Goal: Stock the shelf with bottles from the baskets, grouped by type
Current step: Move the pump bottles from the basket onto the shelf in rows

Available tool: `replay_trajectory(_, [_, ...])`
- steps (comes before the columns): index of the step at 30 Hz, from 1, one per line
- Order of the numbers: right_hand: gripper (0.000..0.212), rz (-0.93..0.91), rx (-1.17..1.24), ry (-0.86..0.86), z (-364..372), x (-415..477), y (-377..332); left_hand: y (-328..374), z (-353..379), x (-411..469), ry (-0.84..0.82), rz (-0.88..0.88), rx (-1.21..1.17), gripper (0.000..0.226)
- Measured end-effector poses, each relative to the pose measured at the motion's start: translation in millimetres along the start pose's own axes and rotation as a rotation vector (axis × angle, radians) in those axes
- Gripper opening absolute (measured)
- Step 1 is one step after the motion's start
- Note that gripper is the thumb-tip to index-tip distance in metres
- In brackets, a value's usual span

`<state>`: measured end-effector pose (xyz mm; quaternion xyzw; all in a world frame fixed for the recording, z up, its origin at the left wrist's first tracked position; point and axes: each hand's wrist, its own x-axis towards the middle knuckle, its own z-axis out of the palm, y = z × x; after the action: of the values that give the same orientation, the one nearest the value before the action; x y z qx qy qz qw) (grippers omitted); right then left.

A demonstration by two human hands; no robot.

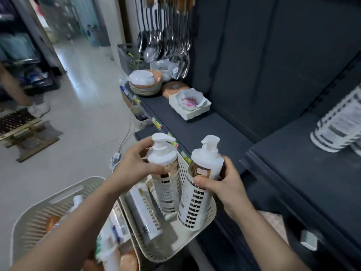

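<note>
Item 1, left hand (140, 165): I log its fingers curled round the shoulder of a pump bottle (166, 184), thumb in front, just under the white pump head. The bottle is upright, its lower end inside the right basket (197, 239).

Item 2, right hand (228, 186): fingers and thumb clamped round the upper body of a second pump bottle (203, 167), which has a white pump and a checkered label. It stands just beside the first, over the same basket; I cannot tell whether the two touch.

Item 3, right basket: cream, slotted, close against the shelf front. One more bottle (144, 214) lies on its side inside.

Item 4, left basket (48, 202): cream, slotted, beside the right one, holding mixed goods.

Item 5, shelf (214, 126): dark boards. On the near right section sits one checkered bottle (336, 126), at the frame edge. On the far section are stacked plates (146, 85) and a flowered dish (188, 101), with ladles (166, 40) hanging above.
</note>
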<state>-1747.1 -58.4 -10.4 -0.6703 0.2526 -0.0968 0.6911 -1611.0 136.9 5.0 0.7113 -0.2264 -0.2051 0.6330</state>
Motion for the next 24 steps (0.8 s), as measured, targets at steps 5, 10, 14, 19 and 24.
replay_trajectory(5, [0.070, -0.115, 0.053, 0.072, -16.0, -49.4, -44.8, 52.6, 2.1, -7.2, -0.110, 0.118, -0.136, 0.078])
replay_trajectory(10, [0.068, -0.224, 0.053, 0.187, -41.3, -100.3, -84.7, 106.0, 26.1, -14.6, -0.202, 0.207, -0.253, 0.100])
replay_trajectory(14, [0.073, -0.295, 0.025, 0.268, -72.6, -137.4, -113.0, 146.6, 60.6, -18.4, -0.287, 0.295, -0.328, 0.083])
replay_trajectory(19, [0.063, -0.372, 0.005, 0.418, -121.2, -173.4, -135.2, 187.7, 118.1, -15.7, -0.502, 0.389, -0.288, 0.100])
replay_trajectory(24, [0.061, -0.428, -0.025, 0.534, -177.8, -197.6, -146.5, 206.0, 181.5, -8.7, -0.599, 0.427, -0.265, 0.092])
